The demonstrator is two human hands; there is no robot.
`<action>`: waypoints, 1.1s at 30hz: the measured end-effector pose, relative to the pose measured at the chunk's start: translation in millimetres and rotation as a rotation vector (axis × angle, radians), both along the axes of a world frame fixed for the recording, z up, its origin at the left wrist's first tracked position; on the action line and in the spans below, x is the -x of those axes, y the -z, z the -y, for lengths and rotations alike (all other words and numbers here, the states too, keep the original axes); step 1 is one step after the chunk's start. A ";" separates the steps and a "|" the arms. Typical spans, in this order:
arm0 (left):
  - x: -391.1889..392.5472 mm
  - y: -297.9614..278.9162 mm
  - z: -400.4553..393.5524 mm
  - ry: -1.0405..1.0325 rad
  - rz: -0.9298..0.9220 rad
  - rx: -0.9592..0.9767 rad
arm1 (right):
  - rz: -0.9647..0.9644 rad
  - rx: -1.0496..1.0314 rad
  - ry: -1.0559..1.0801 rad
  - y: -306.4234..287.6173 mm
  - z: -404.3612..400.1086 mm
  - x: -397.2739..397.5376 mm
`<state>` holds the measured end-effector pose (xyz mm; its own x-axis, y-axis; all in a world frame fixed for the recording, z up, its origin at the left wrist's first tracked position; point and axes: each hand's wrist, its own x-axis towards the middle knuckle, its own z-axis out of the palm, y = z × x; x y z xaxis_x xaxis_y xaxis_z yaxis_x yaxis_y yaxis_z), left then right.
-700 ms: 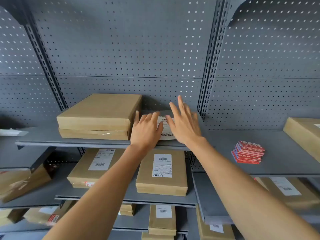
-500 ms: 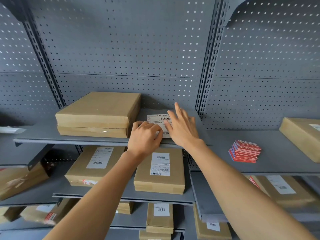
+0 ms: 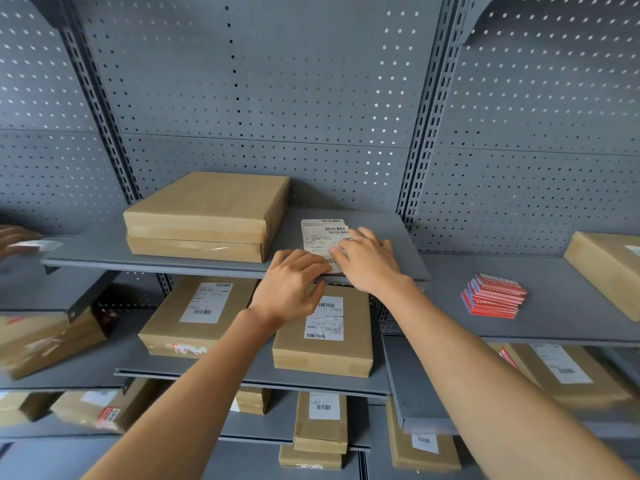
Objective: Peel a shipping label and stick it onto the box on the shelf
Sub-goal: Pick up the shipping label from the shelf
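A small stack of white shipping labels (image 3: 322, 237) lies flat on the grey top shelf (image 3: 104, 251), to the right of two stacked brown boxes (image 3: 207, 213) that carry no label. My left hand (image 3: 291, 285) has its fingers curled at the stack's near left corner, by the shelf's front edge. My right hand (image 3: 367, 261) rests with fingers spread on the near right part of the labels. Both hands touch the label stack; whether a sheet is pinched or lifted is hidden by the fingers.
Labelled brown boxes (image 3: 322, 330) sit on the lower shelves. A fanned pile of red cards (image 3: 493, 296) lies on the right shelf, with another brown box (image 3: 606, 268) at far right. Another person's hand (image 3: 14, 237) shows at the left edge. Perforated grey back panels stand behind.
Both hands slid back toward the shelf's front edge, uncovering the far part of the labels. My left fingers curled at the near corner. The view shifted slightly.
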<state>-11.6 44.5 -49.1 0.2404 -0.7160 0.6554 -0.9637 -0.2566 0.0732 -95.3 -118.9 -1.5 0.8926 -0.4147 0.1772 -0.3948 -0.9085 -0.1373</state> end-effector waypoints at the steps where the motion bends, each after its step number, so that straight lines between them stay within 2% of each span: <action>1: 1.0 0.6 -0.8 0.011 -0.007 0.016 | -0.002 0.001 -0.002 0.5 -0.5 1.3; 5: 7.5 0.1 -2.9 0.049 0.014 0.097 | 0.018 -0.026 -0.028 1.3 -6.9 10.9; 7: 10.2 0.3 -3.0 0.042 0.014 0.158 | 0.097 -0.056 -0.056 0.2 -13.6 20.0; 10: 12.1 0.1 -3.0 0.011 -0.045 0.258 | 0.374 -0.102 -0.051 2.6 -21.1 38.1; 13: 15.8 -6.0 -3.9 -0.007 -0.125 0.357 | 0.620 -0.260 0.092 4.5 -22.2 55.7; 16: 19.7 -15.6 -3.1 0.012 -0.153 0.448 | 0.575 -0.527 0.215 -6.6 -16.3 63.2; 21: 23.4 -29.6 2.8 0.101 -0.068 0.494 | 0.555 -1.040 0.175 -33.8 -4.4 62.8; 23: 24.0 -36.8 5.9 0.135 -0.034 0.493 | 0.594 -1.110 0.135 -39.7 -3.7 62.2; 26: 23.5 -49.8 8.9 0.149 -0.037 0.533 | 0.672 -1.102 0.069 -48.0 -7.7 59.8; 29: 19.5 -64.7 6.2 0.133 -0.181 0.607 | 0.816 -1.084 0.004 -59.4 -15.3 54.7; 33: 5.4 -89.4 -4.6 0.092 -0.574 0.680 | 0.972 -1.052 -0.020 -75.2 -25.3 37.1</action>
<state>-16.9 49.1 40.3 0.6231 -0.2491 0.7414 -0.7463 0.0943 0.6589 -132.4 -93.6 73.7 0.6047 -0.7230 0.3340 0.2563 -0.2204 -0.9411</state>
